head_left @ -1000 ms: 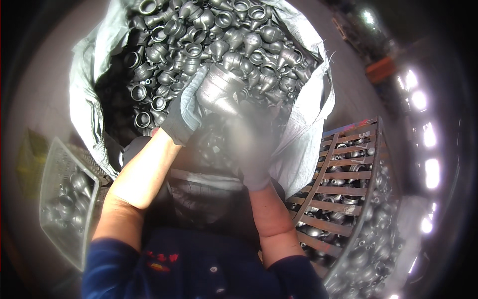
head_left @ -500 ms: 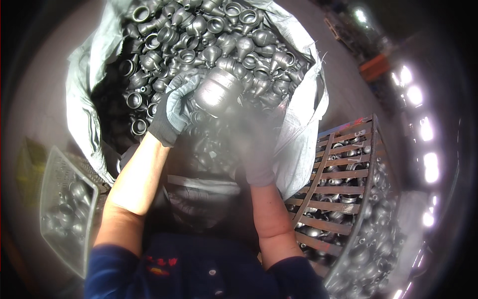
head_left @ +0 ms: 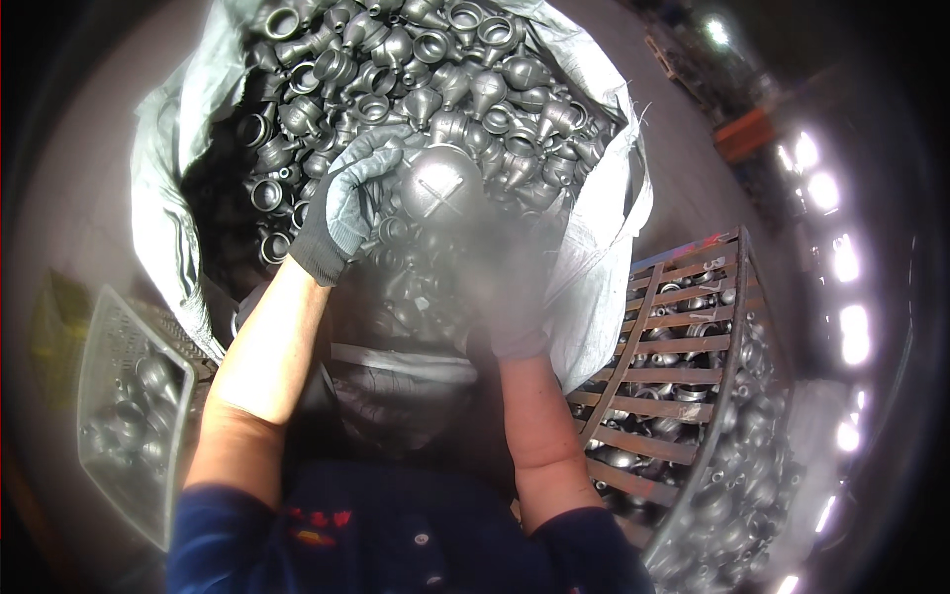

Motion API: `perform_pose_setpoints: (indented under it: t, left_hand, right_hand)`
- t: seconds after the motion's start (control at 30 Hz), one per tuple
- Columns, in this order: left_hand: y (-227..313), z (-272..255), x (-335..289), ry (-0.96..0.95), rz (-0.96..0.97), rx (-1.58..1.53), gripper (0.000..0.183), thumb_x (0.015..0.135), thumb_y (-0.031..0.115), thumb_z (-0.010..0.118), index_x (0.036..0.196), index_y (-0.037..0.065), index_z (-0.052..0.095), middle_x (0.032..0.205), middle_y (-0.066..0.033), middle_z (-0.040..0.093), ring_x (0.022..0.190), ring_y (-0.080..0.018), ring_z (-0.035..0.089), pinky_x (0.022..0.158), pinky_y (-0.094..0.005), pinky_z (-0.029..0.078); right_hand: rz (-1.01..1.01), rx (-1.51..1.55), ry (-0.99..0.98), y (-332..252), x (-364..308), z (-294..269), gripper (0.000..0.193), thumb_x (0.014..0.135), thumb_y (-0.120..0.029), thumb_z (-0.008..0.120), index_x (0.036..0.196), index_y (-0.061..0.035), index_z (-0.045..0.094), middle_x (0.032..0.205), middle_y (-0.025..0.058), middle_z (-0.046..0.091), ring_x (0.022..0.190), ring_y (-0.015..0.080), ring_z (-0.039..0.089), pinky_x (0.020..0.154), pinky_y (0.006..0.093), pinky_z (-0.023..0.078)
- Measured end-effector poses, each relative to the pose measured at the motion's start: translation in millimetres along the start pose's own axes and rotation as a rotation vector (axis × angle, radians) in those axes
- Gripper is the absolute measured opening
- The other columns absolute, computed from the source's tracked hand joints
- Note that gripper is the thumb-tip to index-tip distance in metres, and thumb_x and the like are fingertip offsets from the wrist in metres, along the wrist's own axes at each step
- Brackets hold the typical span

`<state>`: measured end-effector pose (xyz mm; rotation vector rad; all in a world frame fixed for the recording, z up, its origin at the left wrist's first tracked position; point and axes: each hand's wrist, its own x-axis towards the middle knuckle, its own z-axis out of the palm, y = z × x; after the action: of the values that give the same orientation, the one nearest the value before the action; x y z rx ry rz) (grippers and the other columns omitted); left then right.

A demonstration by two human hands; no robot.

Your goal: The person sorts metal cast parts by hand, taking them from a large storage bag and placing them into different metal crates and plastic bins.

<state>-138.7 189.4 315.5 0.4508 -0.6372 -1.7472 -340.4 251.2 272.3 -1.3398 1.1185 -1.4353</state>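
My left hand (head_left: 354, 193), in a grey glove with a dark cuff, is closed at the left side of a rounded grey metal casting (head_left: 441, 184). A raised cross shows on the casting's domed end, which faces me. To the right and lower, my right hand (head_left: 510, 287) is gloved too, but a hazy smear over the picture hides its fingers. I cannot see whether it touches the casting. Both hands are over a large white woven bag (head_left: 606, 247), filled with many similar grey castings (head_left: 371, 79), some with round open mouths and narrow necks.
A pale plastic crate (head_left: 180, 436) with several castings stands at the lower left. On the right, a rusty slatted metal rack (head_left: 683, 374) has castings beneath its bars, and more castings (head_left: 742, 485) lie beside it. The bag's folded rim rises around the pile.
The casting has turned: its ringed side faced me before, and now its domed end with the cross does. My left hand has shifted only slightly.
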Motion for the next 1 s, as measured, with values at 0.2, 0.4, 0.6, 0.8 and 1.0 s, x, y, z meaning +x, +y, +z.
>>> perform_pose_setpoints:
  t: [0.2,0.4,0.6,0.8,1.0]
  left_hand:
    - [3,-2,1,-0.042,0.01,-0.032,0.037,0.087,0.008,0.046,0.123,0.0,0.046,0.116,-0.0136,0.057,0.105,-0.0207,0.056,0.093,-0.0325,0.044]
    - [7,9,-1,0.045,-0.02,-0.016,0.03,0.087,0.002,0.047,0.117,0.002,0.052,0.109,-0.0083,0.059,0.092,-0.0166,0.061,0.08,-0.0312,0.053]
    - [5,2,2,0.077,-0.034,0.052,0.026,0.087,0.003,0.05,0.113,0.005,0.055,0.101,-0.0057,0.061,0.087,-0.0142,0.062,0.072,-0.0271,0.056]
    - [4,-2,3,0.02,-0.059,0.064,0.027,0.088,0.006,0.051,0.115,0.005,0.054,0.103,-0.0057,0.061,0.089,-0.0141,0.061,0.074,-0.0269,0.054]
    - [8,-4,2,-0.031,-0.073,0.094,0.029,0.087,0.009,0.054,0.116,0.004,0.054,0.106,-0.005,0.061,0.093,-0.0139,0.06,0.08,-0.0274,0.051]
  right_hand:
    - [-0.004,-0.186,-0.032,5,-2,-6,0.023,0.093,-0.027,0.043,0.093,-0.0061,0.052,0.071,0.0045,0.055,0.039,0.0028,0.028,0.034,0.0162,0.019]
    - [0.017,-0.323,0.012,-14,-5,1,0.026,0.093,-0.03,0.043,0.089,-0.0057,0.051,0.066,0.0039,0.051,0.038,0.0033,0.029,0.033,0.0168,0.018]
    - [-0.002,-0.464,0.048,-18,-9,0,0.028,0.093,-0.032,0.043,0.086,-0.0054,0.05,0.062,0.003,0.049,0.037,0.0038,0.03,0.032,0.0174,0.017]
    - [0.178,-0.109,0.026,-11,-8,-7,0.03,0.092,-0.035,0.045,0.085,-0.0061,0.05,0.061,0.0017,0.049,0.035,0.0042,0.03,0.032,0.0179,0.018]
    - [0.198,0.044,0.1,-6,-7,-4,0.029,0.091,-0.037,0.046,0.085,-0.0087,0.05,0.061,0.0012,0.048,0.036,0.0042,0.031,0.032,0.0179,0.018]
